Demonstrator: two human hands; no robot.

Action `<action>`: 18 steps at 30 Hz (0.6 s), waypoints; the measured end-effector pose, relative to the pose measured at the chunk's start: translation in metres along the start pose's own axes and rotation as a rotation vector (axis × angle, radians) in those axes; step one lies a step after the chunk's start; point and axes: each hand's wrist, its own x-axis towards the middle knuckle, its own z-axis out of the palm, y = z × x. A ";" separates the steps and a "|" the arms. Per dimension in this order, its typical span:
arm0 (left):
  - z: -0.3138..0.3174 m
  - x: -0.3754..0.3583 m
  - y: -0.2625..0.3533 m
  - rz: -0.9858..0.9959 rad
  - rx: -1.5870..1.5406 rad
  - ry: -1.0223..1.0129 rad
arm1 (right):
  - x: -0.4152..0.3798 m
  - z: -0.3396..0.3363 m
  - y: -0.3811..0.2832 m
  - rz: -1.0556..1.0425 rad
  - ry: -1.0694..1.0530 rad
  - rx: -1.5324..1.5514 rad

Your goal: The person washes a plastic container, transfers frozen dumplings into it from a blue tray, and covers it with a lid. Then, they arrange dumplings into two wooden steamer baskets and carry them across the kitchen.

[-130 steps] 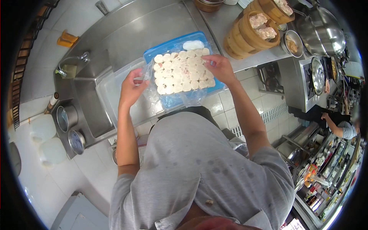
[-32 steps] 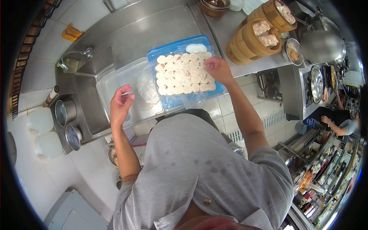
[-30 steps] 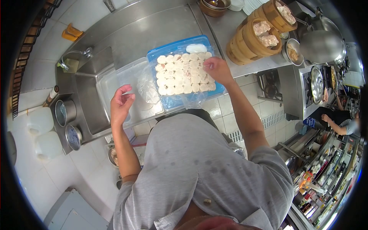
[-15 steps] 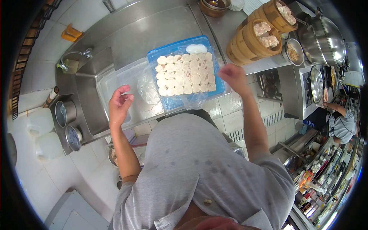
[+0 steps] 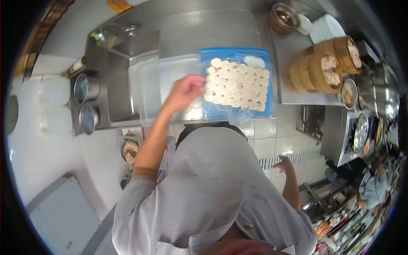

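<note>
The left hand [image 5: 183, 91] is up at the counter [image 5: 221, 29]. Its fingers are curled in and pinch the clear plastic wrap [image 5: 193, 100] at the left edge of the blue tray [image 5: 238, 85]. The right hand [image 5: 285, 165] hangs low by the person's side, well away from the counter. Its fingers are spread loose and it holds nothing.

The blue tray sits at the front edge of the counter. It is full of small round white dumplings [image 5: 236, 83] packed in neat rows. One bigger white lump lies at the far corner of the tray. Loose clear wrap hangs over the tray's near edge.

Just left of the tray is a clear plastic box [image 5: 148, 85], touching the tray's side. It rests over a metal sink [image 5: 117, 91]. A tap [image 5: 127, 29] stands at the back of the sink. Two round metal pots [image 5: 86, 102] sit left of the sink.

To the right of the tray stand stacks of bamboo steamers [image 5: 321, 70] with pale food inside. Behind them are a brown bowl [image 5: 282, 17] and a pile of white plates [image 5: 325, 27]. Far right, another person [image 5: 374, 187] stands by a stove.
</note>
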 end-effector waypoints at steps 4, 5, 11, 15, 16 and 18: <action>0.040 0.012 -0.001 0.066 0.246 -0.012 | 0.021 -0.032 -0.066 -0.490 0.348 -0.468; 0.040 0.012 -0.004 0.059 0.264 0.002 | 0.020 -0.042 -0.079 -0.517 0.354 -0.341; 0.025 0.029 -0.033 -0.040 0.303 0.077 | -0.033 -0.074 -0.262 -0.624 0.440 0.182; 0.018 0.050 -0.044 -0.102 0.258 0.055 | -0.015 -0.065 -0.335 -0.762 0.501 0.277; 0.021 0.052 -0.046 -0.130 0.238 0.040 | -0.012 -0.059 -0.352 -0.788 0.521 0.325; 0.024 0.061 -0.053 -0.183 0.213 0.011 | -0.004 -0.051 -0.376 -0.768 0.566 0.345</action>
